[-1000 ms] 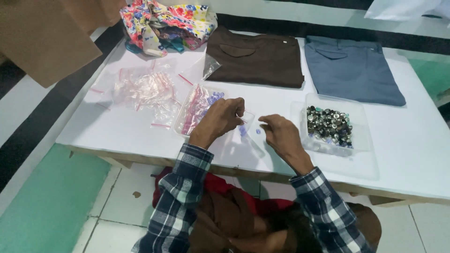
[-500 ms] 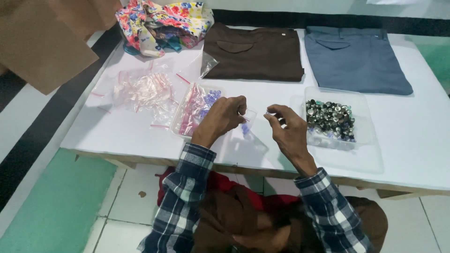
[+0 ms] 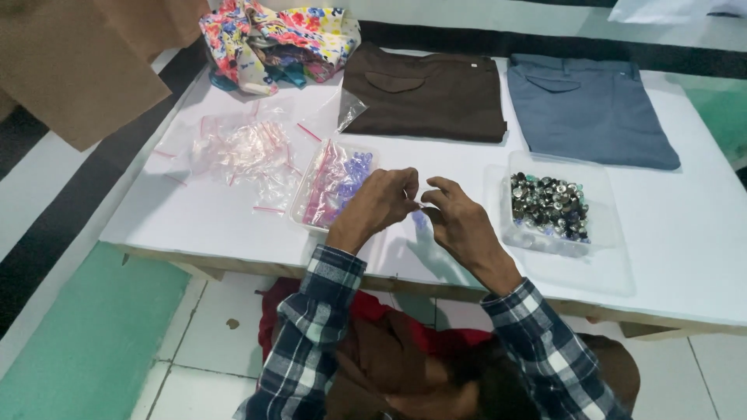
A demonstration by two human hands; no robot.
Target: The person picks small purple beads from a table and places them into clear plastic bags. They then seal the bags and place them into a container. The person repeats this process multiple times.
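Left hand and right hand pinching small clear bag, button tray beside

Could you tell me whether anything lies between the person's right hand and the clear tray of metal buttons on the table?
Nothing visible does. The right hand is beside the clear tray of metal buttons, with only bare white table between them. Both hands meet over a small clear bag, the left hand pinching it.
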